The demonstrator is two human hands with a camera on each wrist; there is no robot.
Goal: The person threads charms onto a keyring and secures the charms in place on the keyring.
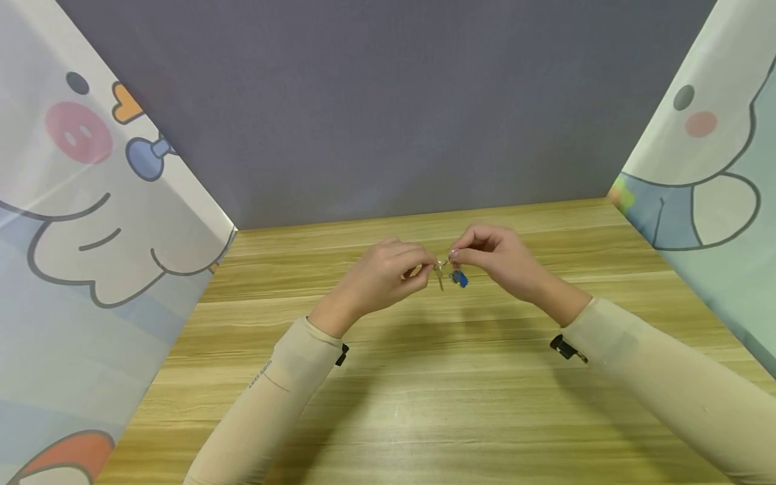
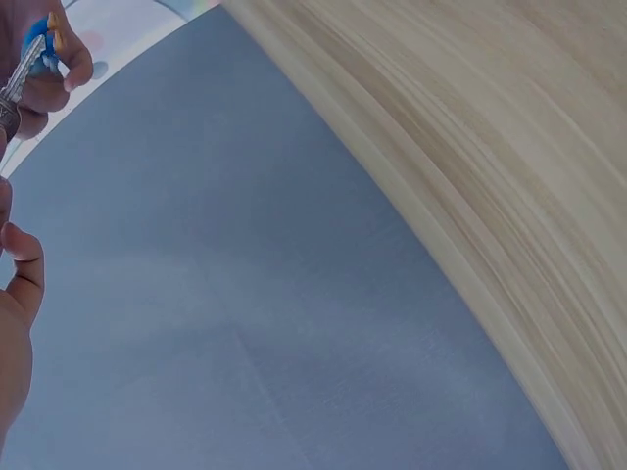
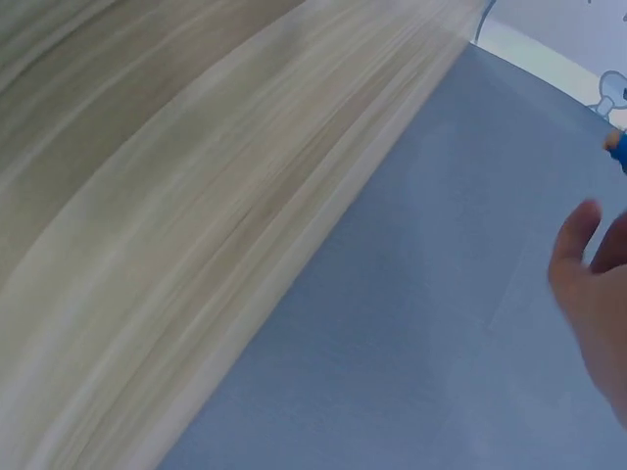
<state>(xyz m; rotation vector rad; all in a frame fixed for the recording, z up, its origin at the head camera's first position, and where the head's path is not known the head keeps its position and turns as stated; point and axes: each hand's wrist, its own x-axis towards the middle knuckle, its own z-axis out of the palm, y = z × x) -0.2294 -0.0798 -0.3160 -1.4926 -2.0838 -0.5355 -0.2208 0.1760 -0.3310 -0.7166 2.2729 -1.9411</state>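
Observation:
In the head view my left hand [image 1: 388, 273] pinches the near end of a small bunch with a key [image 1: 440, 279] hanging down from it. My right hand [image 1: 500, 259] pinches the ring side of the same bunch, thumb and forefinger together. Below its fingertips dangles a small blue charm [image 1: 463, 278]. The left wrist view catches the metal key [image 2: 22, 70] at the upper left edge, blue showing behind it, and part of my left hand [image 2: 15, 333]. At the right edge of the right wrist view are my right hand [image 3: 602, 304] and a bit of the blue charm [image 3: 618, 147].
Both hands are held above a wood-grain table [image 1: 424, 404]. A grey panel [image 1: 388, 114] stands along its far edge. Cartoon-printed sheets [image 1: 133, 222] line the left and right sides. A black strap piece [image 1: 568, 347] sticks out at the right sleeve's cuff.

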